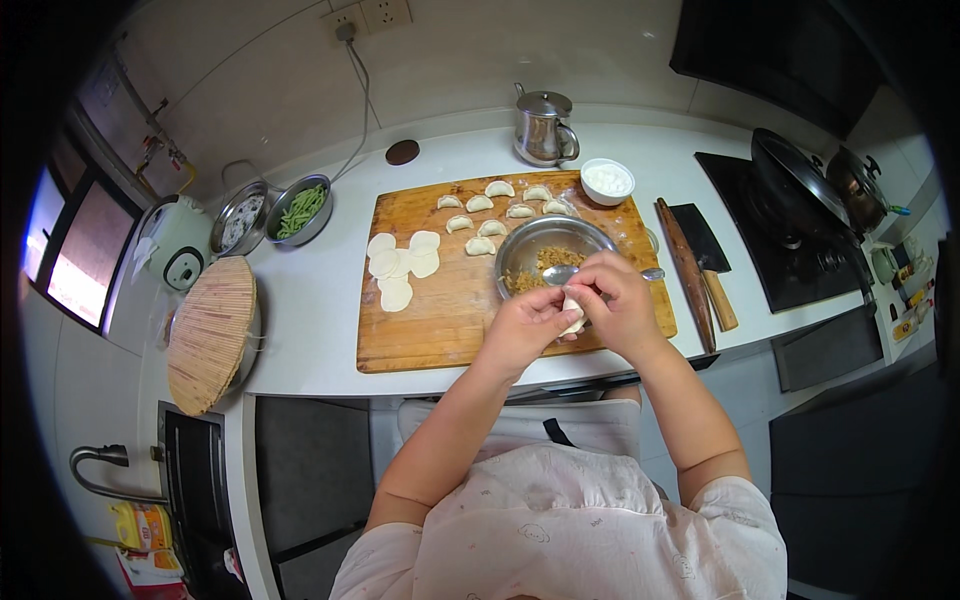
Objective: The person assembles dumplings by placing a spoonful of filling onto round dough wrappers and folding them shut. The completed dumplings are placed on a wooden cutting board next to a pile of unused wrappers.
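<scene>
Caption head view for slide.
Left hand and right hand pinch a dumpling at a cutting board bearing wrappers, shaped dumplings and a filling bowl.

And we scan for lettering! Far out to the left of the fingers (pixel 606 283) and nearer the body, a yellow container (pixel 128 526) shows a printed label, its small print too blurred to make out. Just below it, a red-and-white package (pixel 150 566) carries colours, but no words come through clearly. Over to the far right of the fingers, a yellow bottle (pixel 906 326) sits among small containers (pixel 912 283), any lettering there too tiny to read!
</scene>
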`<state>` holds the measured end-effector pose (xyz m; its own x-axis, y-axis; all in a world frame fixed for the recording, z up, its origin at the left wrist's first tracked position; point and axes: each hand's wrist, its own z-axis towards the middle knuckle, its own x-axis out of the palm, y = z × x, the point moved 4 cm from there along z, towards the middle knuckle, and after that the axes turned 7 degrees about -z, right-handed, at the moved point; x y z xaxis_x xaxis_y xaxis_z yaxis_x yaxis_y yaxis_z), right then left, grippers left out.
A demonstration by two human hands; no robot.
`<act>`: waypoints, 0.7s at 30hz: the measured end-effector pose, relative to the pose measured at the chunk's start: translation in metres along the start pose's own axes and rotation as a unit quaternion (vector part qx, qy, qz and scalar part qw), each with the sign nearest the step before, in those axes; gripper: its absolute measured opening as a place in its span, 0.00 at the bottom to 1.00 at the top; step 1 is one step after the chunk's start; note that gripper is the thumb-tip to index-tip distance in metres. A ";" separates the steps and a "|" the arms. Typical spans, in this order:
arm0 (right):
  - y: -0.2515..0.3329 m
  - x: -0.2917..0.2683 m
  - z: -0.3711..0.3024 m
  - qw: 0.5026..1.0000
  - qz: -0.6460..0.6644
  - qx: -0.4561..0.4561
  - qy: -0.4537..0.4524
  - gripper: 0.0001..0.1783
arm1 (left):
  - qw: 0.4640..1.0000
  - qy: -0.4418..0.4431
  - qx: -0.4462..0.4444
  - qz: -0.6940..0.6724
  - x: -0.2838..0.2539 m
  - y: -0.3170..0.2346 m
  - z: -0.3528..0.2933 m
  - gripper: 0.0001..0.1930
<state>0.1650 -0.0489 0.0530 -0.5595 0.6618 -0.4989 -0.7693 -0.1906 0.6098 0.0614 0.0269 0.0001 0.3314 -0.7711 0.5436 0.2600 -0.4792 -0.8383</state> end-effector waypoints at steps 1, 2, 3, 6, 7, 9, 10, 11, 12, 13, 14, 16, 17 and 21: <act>0.001 0.000 0.000 1.000 -0.005 -0.009 -0.001 0.03 | 1.000 -0.006 -0.005 0.003 0.001 -0.001 0.000 0.14; 0.000 0.000 0.000 1.000 -0.013 -0.018 -0.001 0.03 | 1.000 -0.012 -0.010 0.006 0.002 -0.002 0.000 0.14; -0.002 0.000 0.000 0.999 -0.021 -0.027 0.000 0.02 | 1.000 -0.011 -0.013 0.008 0.002 -0.002 0.000 0.13; -0.002 -0.001 0.004 0.999 -0.026 -0.031 -0.011 0.02 | 1.000 -0.006 -0.023 0.013 0.000 -0.003 0.000 0.13; -0.001 -0.002 0.006 0.999 -0.024 -0.028 -0.016 0.02 | 1.000 -0.003 -0.026 0.015 -0.001 -0.002 0.000 0.13; 0.002 -0.004 0.007 1.000 -0.012 -0.027 0.001 0.03 | 0.999 -0.005 -0.031 0.025 -0.002 -0.002 0.000 0.14; 0.002 -0.004 0.008 1.000 -0.007 -0.026 0.010 0.03 | 0.999 -0.010 -0.034 0.033 -0.002 -0.002 0.000 0.14; 0.002 -0.003 0.008 0.999 -0.001 -0.014 0.034 0.03 | 0.998 -0.015 -0.036 0.041 -0.002 -0.002 0.000 0.13; 0.001 -0.002 0.009 0.998 0.004 -0.004 0.059 0.04 | 0.998 -0.019 -0.039 0.040 -0.002 -0.002 0.000 0.14; 0.000 0.000 0.009 0.996 0.010 0.006 0.084 0.04 | 0.998 -0.023 -0.042 0.039 -0.002 -0.002 0.000 0.14; 0.000 0.000 0.009 0.996 -0.003 0.000 0.089 0.04 | 0.998 -0.027 -0.045 0.037 -0.002 -0.001 0.000 0.14; -0.002 0.001 0.010 0.994 -0.031 -0.013 0.100 0.04 | 0.998 -0.021 -0.040 0.050 -0.003 0.000 0.001 0.16; -0.002 0.001 0.010 0.995 -0.029 -0.022 0.095 0.04 | 0.998 -0.017 -0.037 0.057 -0.003 0.000 0.002 0.18; -0.002 -0.003 0.012 0.998 -0.023 -0.016 0.051 0.05 | 0.999 -0.037 0.010 0.017 0.001 -0.005 0.000 0.24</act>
<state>0.1721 -0.0419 0.0607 -0.5511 0.5927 -0.5874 -0.8032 -0.1861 0.5658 0.0608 0.0290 0.0048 0.4068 -0.7531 0.5170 0.2661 -0.4437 -0.8557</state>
